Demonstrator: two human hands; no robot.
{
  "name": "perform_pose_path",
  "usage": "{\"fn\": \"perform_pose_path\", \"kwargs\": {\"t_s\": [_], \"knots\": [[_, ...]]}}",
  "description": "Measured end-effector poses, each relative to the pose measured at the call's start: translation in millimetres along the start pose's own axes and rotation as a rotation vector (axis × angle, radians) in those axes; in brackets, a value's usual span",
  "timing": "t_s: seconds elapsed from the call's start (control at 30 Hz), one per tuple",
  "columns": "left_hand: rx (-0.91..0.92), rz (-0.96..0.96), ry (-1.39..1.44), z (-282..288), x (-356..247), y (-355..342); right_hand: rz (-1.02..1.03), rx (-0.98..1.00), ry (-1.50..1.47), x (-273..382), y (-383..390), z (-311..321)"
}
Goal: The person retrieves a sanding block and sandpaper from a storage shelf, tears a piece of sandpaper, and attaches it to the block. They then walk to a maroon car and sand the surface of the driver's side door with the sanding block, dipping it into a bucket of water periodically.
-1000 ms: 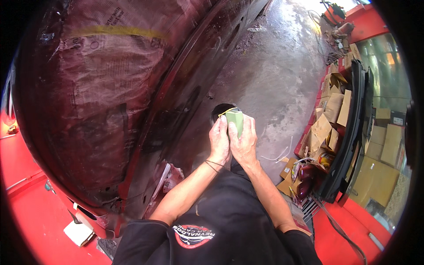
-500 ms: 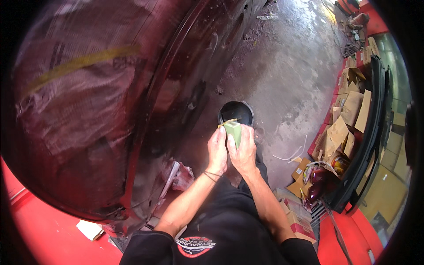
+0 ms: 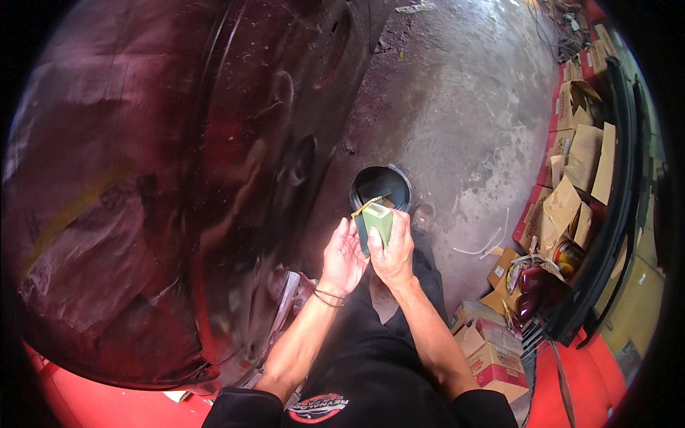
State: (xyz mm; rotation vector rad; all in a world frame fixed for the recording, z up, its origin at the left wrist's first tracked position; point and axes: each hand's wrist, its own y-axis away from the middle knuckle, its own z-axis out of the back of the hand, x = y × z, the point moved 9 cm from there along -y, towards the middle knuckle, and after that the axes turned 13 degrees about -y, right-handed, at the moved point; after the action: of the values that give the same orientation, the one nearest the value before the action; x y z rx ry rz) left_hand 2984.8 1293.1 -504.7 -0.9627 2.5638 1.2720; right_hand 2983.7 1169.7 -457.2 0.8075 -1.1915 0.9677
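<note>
Gripping the sides suits the green block [image 3: 377, 224] (likely light, stiff): right hand [image 3: 393, 258] clamped there, left hand [image 3: 342, 261] loosely spread.

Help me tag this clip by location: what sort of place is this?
Probably a car body shop: dark red vehicle panels partly covered with sheeting, and a black bucket on a concrete floor.
</note>
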Motion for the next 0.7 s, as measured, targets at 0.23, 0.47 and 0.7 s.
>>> {"fn": "perform_pose_path", "kwargs": {"t_s": [0.23,0.47,0.7], "knots": [[-0.011,0.056,-0.183,37.7,10.8,-12.8,-0.110,0.083,-0.139,-48.2,13.2,-18.8],[-0.225,0.045,-0.389,108.5,35.1,-13.6,-0.286,0.178,-0.069,-89.4,39.6,-51.1],[-0.168,0.088,-0.222,66.3,41.7,-40.1,-0.345,0.156,-0.179,-114.2,27.5,-22.5]]}}
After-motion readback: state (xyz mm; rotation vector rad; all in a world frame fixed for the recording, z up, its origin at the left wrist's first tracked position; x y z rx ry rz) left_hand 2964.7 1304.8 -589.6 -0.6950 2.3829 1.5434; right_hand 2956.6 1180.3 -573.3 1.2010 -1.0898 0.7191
